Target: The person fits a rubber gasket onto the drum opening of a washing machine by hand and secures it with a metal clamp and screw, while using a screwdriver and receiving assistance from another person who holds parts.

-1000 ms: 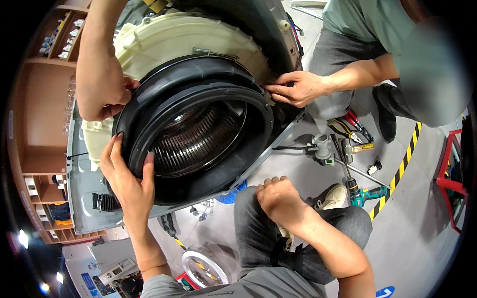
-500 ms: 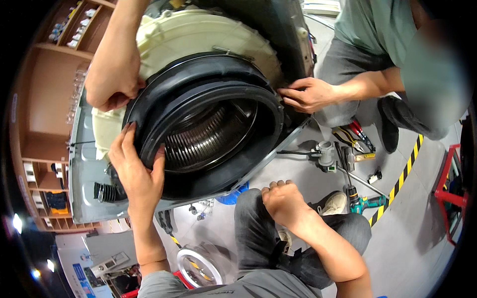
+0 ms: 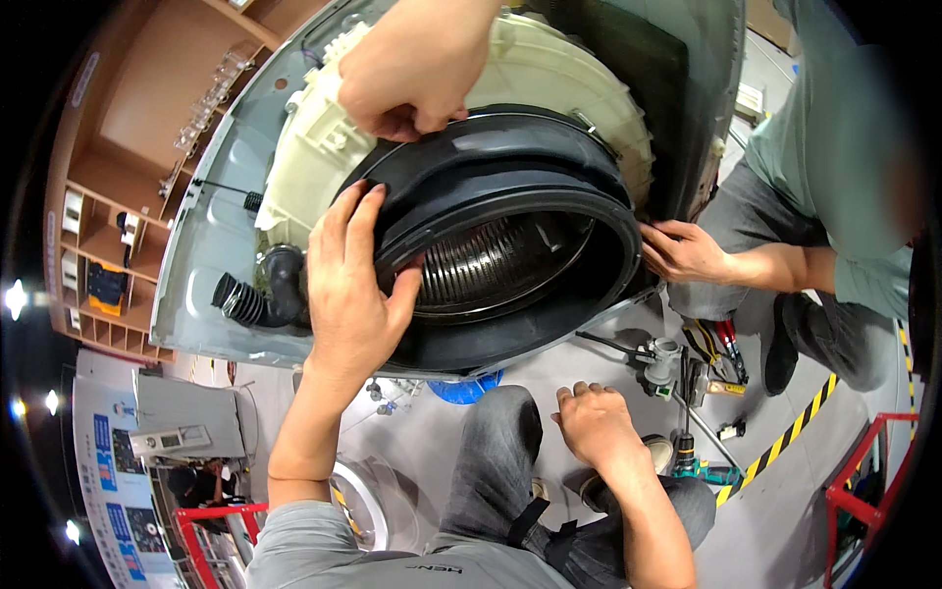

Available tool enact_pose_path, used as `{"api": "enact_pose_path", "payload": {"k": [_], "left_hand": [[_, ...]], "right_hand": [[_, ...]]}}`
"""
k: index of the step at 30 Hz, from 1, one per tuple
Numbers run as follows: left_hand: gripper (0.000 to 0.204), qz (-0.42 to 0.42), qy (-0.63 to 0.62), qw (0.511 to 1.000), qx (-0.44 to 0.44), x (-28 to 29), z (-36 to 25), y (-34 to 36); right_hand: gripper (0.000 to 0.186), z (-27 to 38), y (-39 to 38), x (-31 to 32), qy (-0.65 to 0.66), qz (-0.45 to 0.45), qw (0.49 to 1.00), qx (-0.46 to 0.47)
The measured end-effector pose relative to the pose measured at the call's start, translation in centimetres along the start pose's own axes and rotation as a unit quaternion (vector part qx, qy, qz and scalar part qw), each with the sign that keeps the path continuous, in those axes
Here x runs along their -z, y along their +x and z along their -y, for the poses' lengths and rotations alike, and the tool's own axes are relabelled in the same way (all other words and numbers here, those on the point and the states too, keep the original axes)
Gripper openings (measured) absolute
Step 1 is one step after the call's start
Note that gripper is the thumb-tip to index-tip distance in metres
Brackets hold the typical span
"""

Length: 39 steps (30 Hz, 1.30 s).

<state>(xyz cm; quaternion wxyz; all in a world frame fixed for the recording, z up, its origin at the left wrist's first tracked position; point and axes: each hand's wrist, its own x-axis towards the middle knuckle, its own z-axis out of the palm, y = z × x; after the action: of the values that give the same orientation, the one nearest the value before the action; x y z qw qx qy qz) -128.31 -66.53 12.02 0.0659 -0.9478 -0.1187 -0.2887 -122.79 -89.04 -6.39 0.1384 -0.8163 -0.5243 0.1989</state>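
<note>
A black rubber door gasket (image 3: 510,179) rings the opening of a pale plastic washing machine tub (image 3: 549,74). My left hand (image 3: 353,280) grips the gasket's left side, thumb inside the lip and fingers over its outer fold. Inside, the ribbed metal drum (image 3: 491,270) shows. My right hand (image 3: 601,424) is closed in a loose fist beside my knee, with nothing visible in it. From the top, a co-worker's hand (image 3: 417,83) presses at the gasket's upper edge, where a thin wire runs. Another co-worker's hand (image 3: 687,252) touches its right side.
The grey cabinet (image 3: 211,294) surrounds the tub, with a black ribbed hose (image 3: 245,299) at lower left. On the floor at right lie pliers (image 3: 728,348), a pump (image 3: 662,361) and a teal power drill (image 3: 702,471). A white door ring (image 3: 363,506) stands below. Wooden shelves (image 3: 128,187) line the left.
My view has swung, so the machine sits further right in the picture. The upper co-worker's hand has moved rightward along the gasket's top edge. My left hand keeps its grip; my right fist has come off my knee.
</note>
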Motion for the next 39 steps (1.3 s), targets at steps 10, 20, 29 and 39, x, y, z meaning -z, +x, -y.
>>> {"api": "enact_pose_path", "payload": {"k": [10, 20, 29, 39], "left_hand": [[0.058, 0.001, -0.012, 1.000, 0.013, 0.9, 0.3, 0.5], [0.064, -0.003, -0.017, 1.000, 0.002, 1.0, 1.0, 0.6], [0.066, -0.034, -0.008, 0.999, 0.026, 0.4, 1.5, -1.1], [0.064, -0.036, -0.028, 0.998, 0.051, 0.6, 2.0, -1.1]], "right_hand": [[0.025, -0.2, -0.2, 0.0, -0.015, -0.031, 0.999, 0.024], [0.025, 0.1, 0.1, 0.4, -0.015, -0.015, 1.000, 0.011], [0.025, 0.1, -0.1, 0.1, -0.004, -0.001, 1.000, 0.004], [0.025, 0.5, 0.0, 0.6, -0.017, -0.009, 1.000, 0.006]]}}
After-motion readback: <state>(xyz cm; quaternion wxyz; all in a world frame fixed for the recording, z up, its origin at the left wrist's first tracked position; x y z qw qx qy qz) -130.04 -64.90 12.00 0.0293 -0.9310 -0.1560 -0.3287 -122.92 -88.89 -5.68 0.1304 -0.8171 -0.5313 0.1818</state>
